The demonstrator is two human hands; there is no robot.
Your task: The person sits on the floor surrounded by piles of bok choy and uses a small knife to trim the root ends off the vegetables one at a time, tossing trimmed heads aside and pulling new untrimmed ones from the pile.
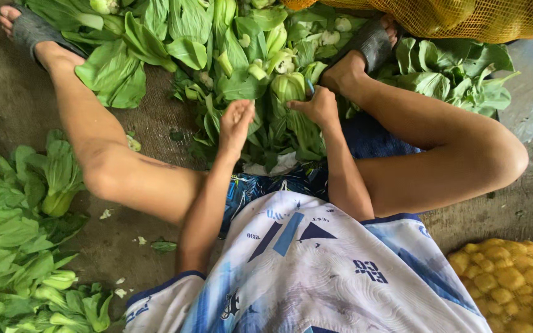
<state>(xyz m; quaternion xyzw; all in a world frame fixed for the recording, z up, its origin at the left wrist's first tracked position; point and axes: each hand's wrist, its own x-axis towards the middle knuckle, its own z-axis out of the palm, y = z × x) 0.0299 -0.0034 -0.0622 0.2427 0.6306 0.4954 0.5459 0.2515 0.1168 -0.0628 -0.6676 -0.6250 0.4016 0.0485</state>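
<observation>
Head view: bare, damp concrete floor (155,117), leaf scraps scattered. Bok choy pile (229,55) is heaped between the feet. Left hand (237,123) is held spread, empty, over it. Right hand (319,105) is clamped on a bok choy head (288,86). Yellow mesh sacks (513,283) are seen at right.

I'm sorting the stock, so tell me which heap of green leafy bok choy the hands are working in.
The heap between the feet: both the left hand and right hand are in it. The other heap lies untouched beside the left leg.

floor (131,246) — bare grey concrete, damp-looking | light — soft daylight
</observation>
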